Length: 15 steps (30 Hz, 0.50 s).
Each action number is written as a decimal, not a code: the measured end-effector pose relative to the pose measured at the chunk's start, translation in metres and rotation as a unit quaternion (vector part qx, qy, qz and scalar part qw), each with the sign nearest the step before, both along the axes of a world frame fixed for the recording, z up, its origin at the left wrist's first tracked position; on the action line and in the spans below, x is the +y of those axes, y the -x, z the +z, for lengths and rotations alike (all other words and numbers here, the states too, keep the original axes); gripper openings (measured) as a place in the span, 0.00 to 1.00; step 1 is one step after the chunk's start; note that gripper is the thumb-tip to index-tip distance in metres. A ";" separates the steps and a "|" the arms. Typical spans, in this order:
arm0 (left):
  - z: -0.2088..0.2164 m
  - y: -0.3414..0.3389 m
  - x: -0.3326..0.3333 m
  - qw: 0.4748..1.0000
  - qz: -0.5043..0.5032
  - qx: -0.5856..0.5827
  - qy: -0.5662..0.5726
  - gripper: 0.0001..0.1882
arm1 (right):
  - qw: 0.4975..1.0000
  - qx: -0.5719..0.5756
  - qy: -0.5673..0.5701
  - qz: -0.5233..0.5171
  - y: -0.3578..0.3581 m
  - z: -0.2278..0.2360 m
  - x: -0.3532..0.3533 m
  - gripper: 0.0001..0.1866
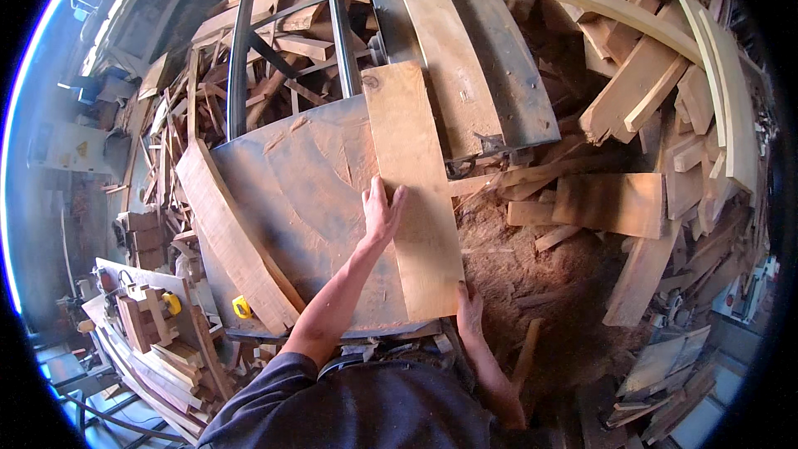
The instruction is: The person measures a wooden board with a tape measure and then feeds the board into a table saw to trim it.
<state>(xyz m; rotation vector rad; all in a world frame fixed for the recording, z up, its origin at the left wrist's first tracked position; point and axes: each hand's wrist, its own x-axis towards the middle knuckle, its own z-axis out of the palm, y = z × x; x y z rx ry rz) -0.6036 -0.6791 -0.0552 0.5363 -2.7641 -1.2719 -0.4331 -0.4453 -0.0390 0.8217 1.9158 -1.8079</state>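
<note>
A flat, pale wooden board (413, 141) lies lengthwise along the right side of a dusty metal table (307, 170), its near end by my body. My left hand (382, 214) is closed at the board's left edge, thumb on its face and fingers bent beside it. At the near right corner, my right hand (470, 313) grips the edge; its fingers are partly hidden under the wood. Left of the board, another thick plank (237, 237) rests slantwise on the table, with a narrower piece along its side. A yellow tape measure (242, 307) sits near the table's front left corner.
Beyond the board, a long plank (453, 50) lies on a second metal surface (507, 58). Two metal rails (241, 58) run away at the far left. Sawdust (532, 283) and heaped offcuts (632, 91) cover the right side; stacked wood (158, 349) stands at near left.
</note>
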 end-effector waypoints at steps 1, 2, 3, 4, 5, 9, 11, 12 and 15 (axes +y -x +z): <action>-0.001 0.003 0.003 1.000 -0.001 -0.001 -0.003 0.22 | 1.000 -0.007 0.022 -0.013 0.002 0.004 -0.003 0.26; -0.002 0.005 0.006 1.000 -0.002 -0.001 -0.006 0.23 | 0.999 -0.011 0.042 -0.024 0.008 0.015 -0.004 0.23; -0.002 0.006 0.009 1.000 -0.002 -0.002 -0.008 0.23 | 0.998 0.000 0.047 -0.040 0.008 0.012 -0.003 0.23; 0.010 0.007 0.013 0.999 -0.025 -0.042 -0.023 0.23 | 0.997 0.009 0.053 -0.057 0.003 0.007 0.001 0.22; 0.010 0.009 0.017 0.999 -0.017 -0.019 -0.020 0.23 | 0.995 0.018 0.058 -0.075 0.000 0.002 0.005 0.21; 0.010 0.012 0.027 0.999 0.002 0.035 -0.024 0.22 | 0.998 -0.021 0.010 -0.057 -0.001 -0.019 0.029 0.21; 0.008 0.013 0.028 0.999 0.007 0.033 -0.025 0.22 | 0.997 -0.024 0.035 -0.062 0.010 -0.001 0.023 0.22; 0.008 0.013 0.028 0.999 0.011 0.033 -0.027 0.22 | 0.997 -0.027 0.035 -0.070 0.010 0.000 0.022 0.23; 0.011 0.016 0.028 0.999 0.018 0.014 -0.024 0.23 | 0.994 -0.055 0.017 -0.096 0.023 0.021 0.011 0.23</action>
